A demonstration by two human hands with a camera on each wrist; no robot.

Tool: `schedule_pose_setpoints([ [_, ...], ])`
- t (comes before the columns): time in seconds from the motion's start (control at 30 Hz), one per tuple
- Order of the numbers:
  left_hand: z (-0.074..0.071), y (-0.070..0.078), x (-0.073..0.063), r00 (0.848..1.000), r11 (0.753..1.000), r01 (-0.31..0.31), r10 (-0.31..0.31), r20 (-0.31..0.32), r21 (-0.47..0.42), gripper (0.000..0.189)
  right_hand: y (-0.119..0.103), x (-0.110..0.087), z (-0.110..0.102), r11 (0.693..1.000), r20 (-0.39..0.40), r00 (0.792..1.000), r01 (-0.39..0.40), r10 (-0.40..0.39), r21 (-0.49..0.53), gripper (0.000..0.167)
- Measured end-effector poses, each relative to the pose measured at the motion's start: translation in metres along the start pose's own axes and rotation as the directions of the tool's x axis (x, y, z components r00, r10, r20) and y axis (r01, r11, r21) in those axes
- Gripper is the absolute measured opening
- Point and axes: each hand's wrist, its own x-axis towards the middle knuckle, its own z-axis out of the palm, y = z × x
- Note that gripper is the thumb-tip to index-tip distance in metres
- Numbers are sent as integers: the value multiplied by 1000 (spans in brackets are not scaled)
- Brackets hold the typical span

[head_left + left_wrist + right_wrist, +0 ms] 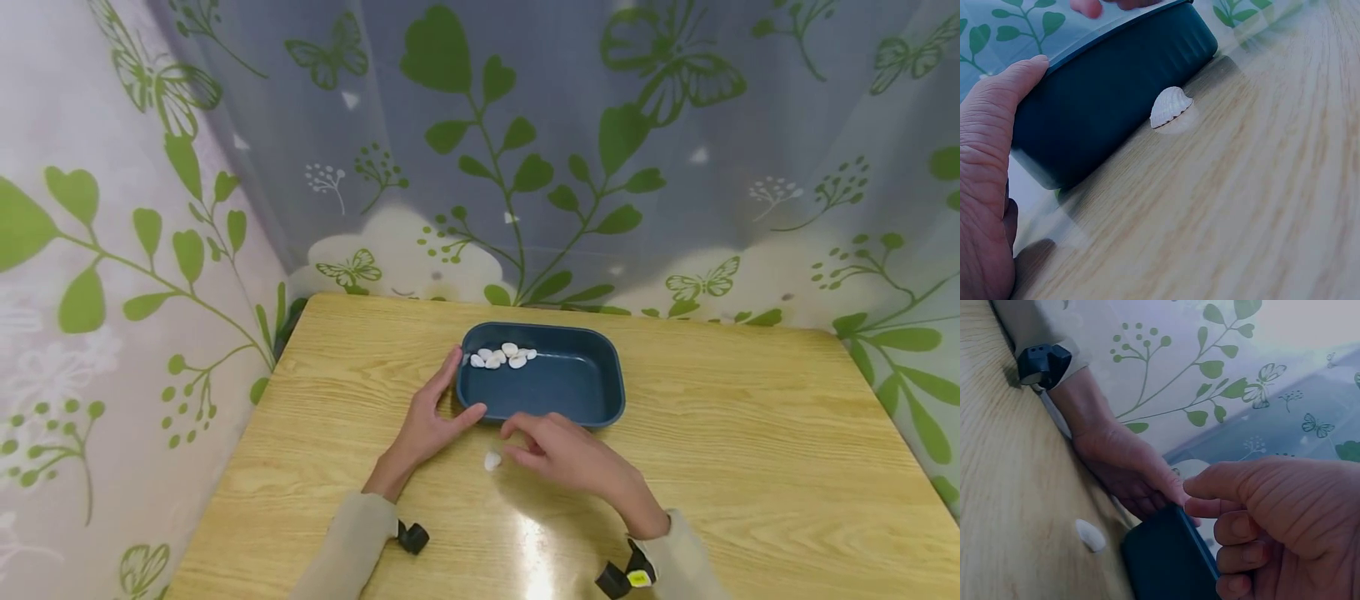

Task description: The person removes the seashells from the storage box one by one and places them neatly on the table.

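A dark blue rectangular tub [551, 396] sits on the table, with several small white shells [517, 362] gathered at its far left inside. My left hand [426, 425] holds the tub's left end, thumb on the front rim and fingers along the left side. One white ribbed shell [1170, 107] lies on the wood just in front of the tub. Right beside that shell, my right hand [566, 450] hovers with thumb and index finger a little apart and nothing seen between them. Its other fingers are curled in the right wrist view.
The wooden table [750, 417] stretches to both sides of the tub. Behind it and at the left hangs a curtain [555, 225] printed with green leaves and butterflies. A black wrist camera [412, 537] is strapped at each cuff.
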Motion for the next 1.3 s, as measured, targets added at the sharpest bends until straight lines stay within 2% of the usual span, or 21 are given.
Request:
schedule_pose_setpoints([
  [0.17, 0, 0, 0, 1000, 1000, -3, 3, 12, 12, 93, 7, 3, -12, 1000, -94, 996, 7, -9, -30, 21],
  [0.3, 0, 0, -1, 1000, 1000, 0, 0, 17, 13, 93, 22, 11, -18, 996, -169, 985, -42, 29, -75, 24],
  [0.43, 0, -1, -1, 1000, 1000, 12, -12, 19, 20, 93, 39, 22, -21, 990, -205, 976, -92, 69, -104, 26],
  [0.6, -1, -1, -1, 1000, 1000, 22, -22, 9, 16, 94, 55, 36, -22, 979, -213, 970, -153, 121, -138, 27],
  [0.83, 0, 0, 0, 1000, 1000, 12, -12, 8, -7, 95, 69, 50, -23, 939, -228, 954, -249, 195, -238, 30],
  [1.1, 1, 1, -1, 999, 1000, 14, -14, 29, 9, 92, 76, 68, -20, 935, -248, 951, -248, 186, -252, 32],
  [1.3, -2, 1, -1, 1000, 1000, 15, -15, 28, 15, 92, 77, 76, -15, 940, -214, 962, -225, 172, -257, 34],
])
